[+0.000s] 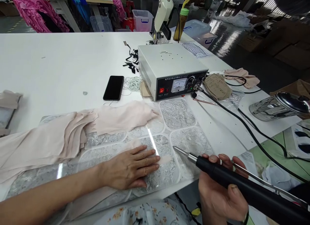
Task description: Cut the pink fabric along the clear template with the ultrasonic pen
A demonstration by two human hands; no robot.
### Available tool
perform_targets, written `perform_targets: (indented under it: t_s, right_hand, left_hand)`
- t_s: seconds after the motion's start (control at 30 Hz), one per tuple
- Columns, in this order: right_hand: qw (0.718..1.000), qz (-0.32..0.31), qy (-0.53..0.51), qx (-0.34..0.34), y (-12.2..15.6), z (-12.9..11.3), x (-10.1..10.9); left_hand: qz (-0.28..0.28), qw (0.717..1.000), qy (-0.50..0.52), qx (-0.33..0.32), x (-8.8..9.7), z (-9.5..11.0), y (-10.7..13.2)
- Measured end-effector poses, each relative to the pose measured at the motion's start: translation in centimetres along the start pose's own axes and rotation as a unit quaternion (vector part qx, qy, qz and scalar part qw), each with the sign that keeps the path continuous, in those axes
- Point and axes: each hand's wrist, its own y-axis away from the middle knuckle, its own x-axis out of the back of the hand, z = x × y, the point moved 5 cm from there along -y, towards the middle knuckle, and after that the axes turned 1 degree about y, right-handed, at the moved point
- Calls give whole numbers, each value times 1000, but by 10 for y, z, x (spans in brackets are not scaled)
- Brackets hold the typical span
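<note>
My left hand [129, 167] lies flat, fingers stretched out, pressing a small strip of pale pink fabric [167, 159] onto a clear glass plate [189, 144] at the table's near edge. My right hand [221, 194] is wrapped round a black handheld tool [242, 189] whose thin metal tip [180, 150] points left, just to the right of the strip. A black cable [242, 121] runs from the tool to a white control box [169, 68] with a meter and knobs. A pile of pink fabric pieces [72, 131] lies to the left on the plate.
A black phone [113, 87] and a coil of white elastic [132, 84] lie left of the box. Black scraps [132, 62], a white cutting machine [162, 16] and a bottle [181, 21] stand behind. A shiny metal object [278, 105] sits at the right edge.
</note>
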Motion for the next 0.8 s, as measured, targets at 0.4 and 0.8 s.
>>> perform_targets:
  t_s: [0.4, 0.8]
  right_hand:
    - [997, -68, -14, 38, -13, -25, -8]
    - [996, -68, 28, 53, -15, -28, -17]
  left_hand:
    - [14, 1000, 7, -1, -3, 0, 1]
    - [1, 1000, 19, 4, -3, -1, 1]
